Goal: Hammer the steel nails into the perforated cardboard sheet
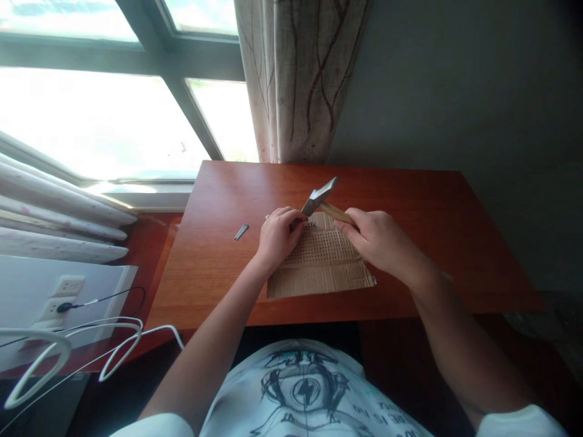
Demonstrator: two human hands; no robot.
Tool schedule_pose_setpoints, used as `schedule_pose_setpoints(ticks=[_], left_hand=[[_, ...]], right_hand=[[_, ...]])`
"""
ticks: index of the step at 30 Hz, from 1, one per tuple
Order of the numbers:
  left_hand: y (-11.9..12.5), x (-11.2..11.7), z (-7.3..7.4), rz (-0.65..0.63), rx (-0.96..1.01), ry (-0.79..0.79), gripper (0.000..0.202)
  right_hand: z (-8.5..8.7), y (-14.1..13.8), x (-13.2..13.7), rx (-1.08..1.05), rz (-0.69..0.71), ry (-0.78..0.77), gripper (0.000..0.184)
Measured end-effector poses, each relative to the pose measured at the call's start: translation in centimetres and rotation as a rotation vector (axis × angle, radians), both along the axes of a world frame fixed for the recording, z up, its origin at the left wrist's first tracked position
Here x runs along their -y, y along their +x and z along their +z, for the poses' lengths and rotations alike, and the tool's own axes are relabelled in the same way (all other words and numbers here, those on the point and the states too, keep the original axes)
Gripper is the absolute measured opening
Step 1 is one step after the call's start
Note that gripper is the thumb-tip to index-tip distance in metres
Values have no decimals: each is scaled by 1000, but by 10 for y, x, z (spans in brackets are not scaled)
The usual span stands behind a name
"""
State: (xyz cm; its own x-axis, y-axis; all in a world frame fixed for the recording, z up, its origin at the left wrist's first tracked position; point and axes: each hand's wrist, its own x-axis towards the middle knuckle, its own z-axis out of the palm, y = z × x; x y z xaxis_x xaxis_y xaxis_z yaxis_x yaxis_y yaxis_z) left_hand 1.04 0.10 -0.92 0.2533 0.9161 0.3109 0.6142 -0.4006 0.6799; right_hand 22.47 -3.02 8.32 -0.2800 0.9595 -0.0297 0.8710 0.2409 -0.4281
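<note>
Hammer (pixel 320 195), handle mostly hidden, sits clamped in right hand (pixel 380 243); left hand (pixel 277 235) pinches something unseen.

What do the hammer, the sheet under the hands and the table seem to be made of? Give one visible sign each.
Hammer head: grey metal; it glints.
Handle: pale bare wood, probably.
Sheet: brown cardboard, matt and creased, with rows of small holes.
Table: reddish wood or veneer, smooth with a faint sheen.

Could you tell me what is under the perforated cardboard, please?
The cardboard lies flat on the table; anything between them is covered. The right hand holds a hammer above it.
</note>
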Motion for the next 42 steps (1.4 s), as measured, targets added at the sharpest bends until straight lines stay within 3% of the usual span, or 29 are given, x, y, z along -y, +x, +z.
schedule_pose_setpoints(ticks=[34,42], left_hand=[[1,0,-3,-3,-71,5,11],[1,0,5,-32,-158,28,10]], right_hand=[[-10,-2,7,126,-26,-8,30],[-11,8,12,-73,-62,-8,32]])
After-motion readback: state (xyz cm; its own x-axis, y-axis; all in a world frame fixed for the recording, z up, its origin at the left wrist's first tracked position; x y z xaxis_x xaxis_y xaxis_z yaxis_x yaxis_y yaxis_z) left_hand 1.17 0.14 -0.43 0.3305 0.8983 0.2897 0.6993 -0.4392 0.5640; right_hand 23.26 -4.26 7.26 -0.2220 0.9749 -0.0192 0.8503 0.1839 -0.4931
